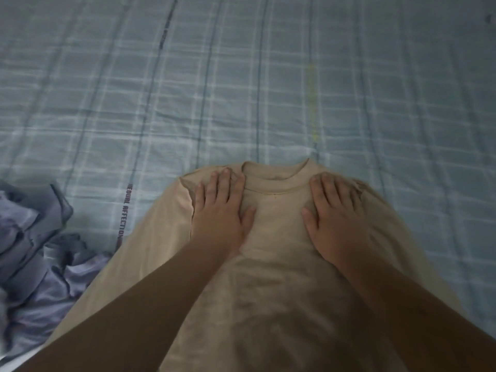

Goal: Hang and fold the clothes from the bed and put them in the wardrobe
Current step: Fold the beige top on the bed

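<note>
The bed (241,76), covered in a pale blue checked sheet, fills the view from 9 o'clock round to 3 o'clock and serves as the flat working surface. On it, running from the centre down to 6 o'clock, lies a beige shirt (273,264), spread front up with its collar (276,181) pointing to 12 o'clock; it appears laid out this way so it can be smoothed and then folded. At 8 o'clock a crumpled heap of purple-grey clothes (40,251) waits, just beside the shirt's edge, probably the next items to handle. No wardrobe or hanger is in view.

Both forearms reach in from 6 o'clock, converging towards the collar. The left hand (222,210) rests palm down on the shoulder at 11 o'clock of the shirt's chest, fingers (224,181) spread and flat, gripping nothing. The right hand (332,213) mirrors it at 1 o'clock, also flat and holding nothing, seemingly pressing the fabric to flatten the shoulders.
</note>
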`<state>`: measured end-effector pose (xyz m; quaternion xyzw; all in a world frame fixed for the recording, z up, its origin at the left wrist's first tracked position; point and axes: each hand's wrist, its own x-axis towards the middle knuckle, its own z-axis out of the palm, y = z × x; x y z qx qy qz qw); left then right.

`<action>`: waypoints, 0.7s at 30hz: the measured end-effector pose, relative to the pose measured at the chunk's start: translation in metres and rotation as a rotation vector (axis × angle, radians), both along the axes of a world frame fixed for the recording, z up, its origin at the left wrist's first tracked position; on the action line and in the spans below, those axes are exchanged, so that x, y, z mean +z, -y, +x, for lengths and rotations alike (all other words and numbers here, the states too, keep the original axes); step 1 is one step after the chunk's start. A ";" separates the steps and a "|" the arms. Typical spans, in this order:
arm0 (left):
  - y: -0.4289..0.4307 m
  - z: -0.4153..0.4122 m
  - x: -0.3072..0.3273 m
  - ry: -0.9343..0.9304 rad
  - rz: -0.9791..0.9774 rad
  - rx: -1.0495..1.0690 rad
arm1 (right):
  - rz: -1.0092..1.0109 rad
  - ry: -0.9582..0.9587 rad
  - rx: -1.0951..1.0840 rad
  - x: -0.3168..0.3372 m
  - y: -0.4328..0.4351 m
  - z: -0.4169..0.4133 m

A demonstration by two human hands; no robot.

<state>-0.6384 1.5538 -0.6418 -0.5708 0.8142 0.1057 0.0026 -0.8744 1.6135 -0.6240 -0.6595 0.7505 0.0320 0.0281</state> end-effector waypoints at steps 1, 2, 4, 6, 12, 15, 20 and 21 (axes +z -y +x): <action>0.000 0.000 -0.003 0.017 -0.010 -0.004 | 0.018 -0.030 0.005 -0.006 0.001 -0.001; 0.001 0.000 -0.005 0.028 -0.024 -0.004 | 0.017 -0.049 0.006 -0.010 0.001 -0.001; 0.001 -0.001 -0.009 0.037 -0.035 0.000 | 0.007 -0.062 0.007 -0.016 0.002 -0.002; 0.000 -0.001 -0.007 0.036 -0.021 -0.001 | 0.020 -0.044 0.006 -0.014 0.001 -0.001; -0.047 0.012 0.015 -0.006 0.036 -0.056 | -0.010 0.045 0.093 0.009 -0.048 0.016; -0.099 0.025 0.026 -0.005 0.059 -0.087 | -0.022 0.087 0.083 0.027 -0.102 0.035; -0.208 0.061 0.039 -0.008 0.114 -0.122 | 0.035 0.143 0.049 0.045 -0.219 0.059; -0.230 0.069 0.043 -0.010 0.131 -0.108 | 0.065 0.178 0.024 0.046 -0.241 0.063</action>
